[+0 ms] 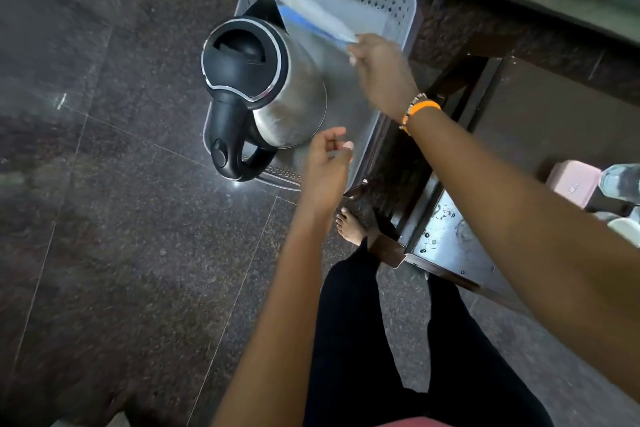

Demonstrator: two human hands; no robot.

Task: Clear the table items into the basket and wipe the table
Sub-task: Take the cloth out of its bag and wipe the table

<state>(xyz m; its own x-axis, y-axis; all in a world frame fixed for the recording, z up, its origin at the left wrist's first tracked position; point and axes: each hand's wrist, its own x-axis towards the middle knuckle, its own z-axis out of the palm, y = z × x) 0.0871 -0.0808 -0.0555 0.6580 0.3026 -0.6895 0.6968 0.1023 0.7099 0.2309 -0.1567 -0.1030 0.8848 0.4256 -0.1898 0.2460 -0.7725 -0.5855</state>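
Steel kettle (pixel 277 87) sits in the grey basket (pixel 398 0); right hand (pixel 381 69) pinches a blurred blue-white packet (pixel 318 19), left hand (pixel 325 166) loosely curled, empty. Dropped carelessly, the packet may miss.

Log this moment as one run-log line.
right hand: holds blurred white-and-blue flat item over basket | left hand: empty, beside kettle | kettle: in basket | table: unwiped

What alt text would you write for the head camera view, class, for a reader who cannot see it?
A person's right hand holds a blurred white and blue item over a grey plastic basket on a dark stone floor. A steel kettle with a black lid and handle already stands in the basket, and the left hand hovers near it, holding nothing.
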